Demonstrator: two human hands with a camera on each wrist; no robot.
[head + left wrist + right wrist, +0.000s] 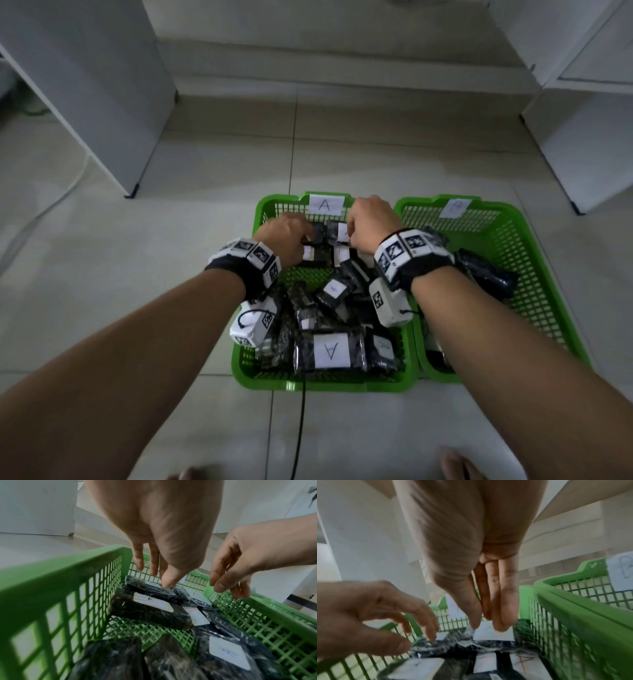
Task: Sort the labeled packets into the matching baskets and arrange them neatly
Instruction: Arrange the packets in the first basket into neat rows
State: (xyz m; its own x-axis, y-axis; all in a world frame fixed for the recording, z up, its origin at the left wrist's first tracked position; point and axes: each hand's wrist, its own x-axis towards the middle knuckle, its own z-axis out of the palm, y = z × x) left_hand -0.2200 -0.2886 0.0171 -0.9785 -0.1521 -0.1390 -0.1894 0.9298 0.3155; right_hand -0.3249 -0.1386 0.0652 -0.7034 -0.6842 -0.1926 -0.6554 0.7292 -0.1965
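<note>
Now both hands work at the far end of basket A (263, 219), the left one of the two green baskets, which has a paper label "A" on its far wall. On the left side, the left hand (286, 240) reaches down with the fingers nearly straight, and the fingertips (169, 584) press on the top of a black packet (149, 588) that lies against the far wall; I do not see them closing around it. Just to the right, the right hand (370, 224) also points down, with thumb and fingers (503, 623) touching the white label of the neighbouring packet (493, 634); whether it really pinches this packet or only pushes it, I cannot tell.

The step seems to be the lining up of the packets in a row along the far wall. To do it well, I would push each packet flat with gentle pressure, because the plastic wrap looks slippery, and keep the labels facing up. The loose pile (329, 308) in the middle of the basket is not yet ordered. Further right, basket B (513, 240) holds a few dark packets.
</note>
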